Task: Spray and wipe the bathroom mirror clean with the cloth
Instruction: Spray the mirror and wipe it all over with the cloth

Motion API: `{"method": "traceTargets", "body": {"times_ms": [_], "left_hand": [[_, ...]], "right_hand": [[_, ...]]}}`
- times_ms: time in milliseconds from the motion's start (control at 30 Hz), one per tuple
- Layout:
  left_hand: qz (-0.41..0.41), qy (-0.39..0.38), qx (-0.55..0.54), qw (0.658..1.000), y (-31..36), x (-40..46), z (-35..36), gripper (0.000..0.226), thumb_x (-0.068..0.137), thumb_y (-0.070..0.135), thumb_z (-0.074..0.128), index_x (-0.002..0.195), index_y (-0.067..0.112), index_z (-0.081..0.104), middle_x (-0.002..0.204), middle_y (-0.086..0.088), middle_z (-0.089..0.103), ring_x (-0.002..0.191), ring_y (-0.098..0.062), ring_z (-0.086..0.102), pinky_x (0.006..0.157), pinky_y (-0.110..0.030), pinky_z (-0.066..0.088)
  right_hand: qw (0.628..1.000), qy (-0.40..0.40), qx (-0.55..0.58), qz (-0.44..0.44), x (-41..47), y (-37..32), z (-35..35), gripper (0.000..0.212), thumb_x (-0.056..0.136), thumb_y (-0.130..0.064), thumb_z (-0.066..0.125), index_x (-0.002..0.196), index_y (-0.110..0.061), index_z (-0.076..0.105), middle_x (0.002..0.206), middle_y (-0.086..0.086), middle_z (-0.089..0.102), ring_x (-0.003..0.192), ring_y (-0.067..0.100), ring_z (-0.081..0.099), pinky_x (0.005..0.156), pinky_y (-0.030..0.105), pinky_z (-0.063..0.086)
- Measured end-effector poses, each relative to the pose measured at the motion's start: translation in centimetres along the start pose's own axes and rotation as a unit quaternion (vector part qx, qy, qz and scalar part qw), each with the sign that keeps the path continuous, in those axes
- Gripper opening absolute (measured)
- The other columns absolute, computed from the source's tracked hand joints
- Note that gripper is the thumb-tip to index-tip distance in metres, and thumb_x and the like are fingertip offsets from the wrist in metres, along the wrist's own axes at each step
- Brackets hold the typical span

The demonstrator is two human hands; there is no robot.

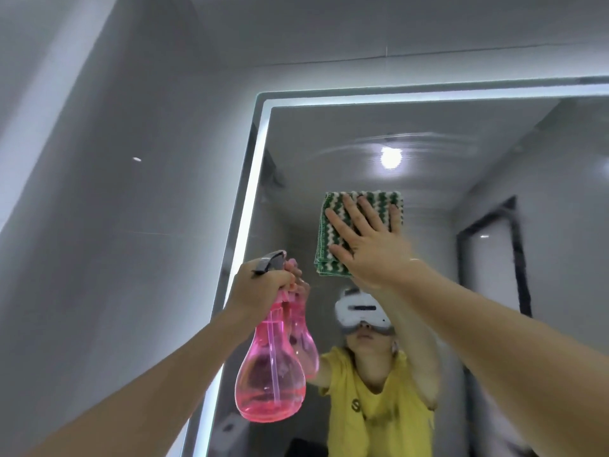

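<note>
Nearest, left of the mirror's lit edge: left hand (263,285) wrapped round the neck of a pink spray bottle (270,367), bottle hanging upright with liquid low in its belly, nozzle toward the glass. Farther in, on the mirror (494,192) itself: right hand (365,239) spread flat, fingers straight, pressing a folded green-and-white cloth (333,249) against the upper glass, well inside the lit border (260,159). Above the cloth, curved wet streaks around the reflected ceiling lamp (391,157). Spraying seemingly done up there; wiping under way, probably early to midway. Lower glass and right side apparently left to wipe.
</note>
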State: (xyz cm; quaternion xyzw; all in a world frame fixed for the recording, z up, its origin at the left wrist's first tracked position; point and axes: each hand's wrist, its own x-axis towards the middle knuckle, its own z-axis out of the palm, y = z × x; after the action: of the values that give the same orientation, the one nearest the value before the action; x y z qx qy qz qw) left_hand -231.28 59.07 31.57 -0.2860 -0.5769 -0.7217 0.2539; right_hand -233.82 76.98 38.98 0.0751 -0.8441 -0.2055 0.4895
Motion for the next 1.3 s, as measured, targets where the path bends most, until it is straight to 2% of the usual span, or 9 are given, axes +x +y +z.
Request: {"method": "traceTargets", "body": {"times_ms": [100, 233, 400, 667, 833, 967, 1067, 1200, 1300], "left_hand": [[0.001, 0.014, -0.003, 1.000, -1.3, 0.4, -1.4, 0.032, 0.073, -0.026, 0.042, 0.062, 0.000, 0.057, 0.062, -0.010, 0.059, 0.050, -0.009, 0.058, 0.048, -0.016, 0.050], [0.003, 0.005, -0.005, 1.000, -2.2, 0.4, -3.6, 0.034, 0.074, -0.026, 0.041, 0.060, 0.003, 0.052, 0.043, 0.003, 0.054, 0.038, -0.001, 0.051, 0.039, -0.011, 0.041], [0.001, 0.042, -0.015, 0.999, -3.6, 1.5, -7.6, 0.025, 0.073, -0.018, 0.052, 0.087, -0.004, 0.066, 0.081, -0.016, 0.068, 0.064, -0.014, 0.066, 0.055, -0.016, 0.051], [0.009, 0.056, -0.006, 0.998, -3.0, 2.6, -12.4, 0.030, 0.075, -0.018, 0.046, 0.085, 0.004, 0.064, 0.081, -0.012, 0.066, 0.072, -0.022, 0.064, 0.077, -0.035, 0.054], [0.023, 0.055, -0.005, 0.998, -1.8, 2.0, -13.6, 0.032, 0.076, -0.019, 0.047, 0.085, 0.007, 0.063, 0.086, -0.015, 0.066, 0.076, -0.024, 0.063, 0.075, -0.035, 0.053], [0.010, 0.060, -0.005, 0.998, -1.9, 0.7, -14.2, 0.028, 0.073, -0.019, 0.048, 0.086, 0.001, 0.064, 0.085, -0.017, 0.065, 0.076, -0.025, 0.063, 0.076, -0.037, 0.052], [-0.013, 0.059, -0.011, 0.998, -2.9, -0.6, -13.9, 0.028, 0.074, -0.019, 0.047, 0.089, 0.000, 0.062, 0.088, -0.018, 0.065, 0.079, -0.027, 0.063, 0.075, -0.037, 0.053], [-0.033, 0.055, -0.015, 0.998, -3.8, -1.8, -13.3, 0.033, 0.069, -0.021, 0.050, 0.090, 0.000, 0.064, 0.084, -0.014, 0.066, 0.077, -0.025, 0.063, 0.075, -0.036, 0.054], [-0.027, 0.044, -0.002, 0.999, -3.5, -2.4, -13.0, 0.029, 0.075, -0.019, 0.049, 0.082, 0.004, 0.064, 0.080, -0.012, 0.067, 0.073, -0.021, 0.063, 0.067, -0.027, 0.054]], "right_hand": [[1.000, -0.004, 0.010, 0.008, 0.2, -0.8, 0.2, 0.055, 0.098, -0.053, 0.006, 0.140, -0.040, -0.028, 0.147, -0.005, -0.038, 0.134, 0.016, -0.035, 0.101, 0.052, -0.028], [0.999, 0.022, 0.027, 0.026, 1.8, -3.3, 0.5, 0.057, 0.099, -0.051, 0.006, 0.146, -0.036, -0.023, 0.151, -0.003, -0.034, 0.134, 0.016, -0.036, 0.100, 0.050, -0.029], [0.999, 0.036, 0.028, 0.023, 6.7, -9.5, -0.4, 0.057, 0.100, -0.049, 0.008, 0.148, -0.032, -0.018, 0.154, 0.001, -0.029, 0.141, 0.021, -0.027, 0.104, 0.052, -0.025], [0.998, 0.065, 0.014, 0.016, 10.4, -13.6, -0.8, 0.058, 0.101, -0.048, 0.010, 0.150, -0.029, -0.014, 0.157, 0.005, -0.022, 0.144, 0.024, -0.021, 0.106, 0.055, -0.022], [0.999, 0.027, 0.014, -0.040, 4.8, -15.6, 1.7, 0.059, 0.099, -0.050, 0.007, 0.145, -0.029, -0.023, 0.153, 0.004, -0.031, 0.139, 0.023, -0.032, 0.109, 0.055, -0.023], [0.997, -0.030, 0.015, -0.068, -1.7, -18.4, 4.0, 0.059, 0.095, -0.050, 0.002, 0.140, -0.031, -0.030, 0.144, 0.001, -0.043, 0.126, 0.019, -0.048, 0.103, 0.051, -0.032], [0.995, -0.060, -0.003, -0.076, -3.7, -19.1, 4.6, 0.059, 0.095, -0.050, 0.002, 0.140, -0.031, -0.032, 0.143, 0.001, -0.045, 0.123, 0.020, -0.050, 0.101, 0.051, -0.034], [0.994, -0.044, -0.025, -0.102, -4.6, -17.3, 5.6, 0.062, 0.089, -0.053, -0.008, 0.147, -0.034, -0.020, 0.153, -0.002, -0.031, 0.134, 0.018, -0.039, 0.108, 0.052, -0.027], [0.995, 0.036, -0.016, -0.094, -4.8, -13.9, 6.0, 0.060, 0.093, -0.051, 0.019, 0.150, -0.033, 0.013, 0.159, 0.002, 0.007, 0.145, 0.021, 0.000, 0.112, 0.057, 0.004]]}}
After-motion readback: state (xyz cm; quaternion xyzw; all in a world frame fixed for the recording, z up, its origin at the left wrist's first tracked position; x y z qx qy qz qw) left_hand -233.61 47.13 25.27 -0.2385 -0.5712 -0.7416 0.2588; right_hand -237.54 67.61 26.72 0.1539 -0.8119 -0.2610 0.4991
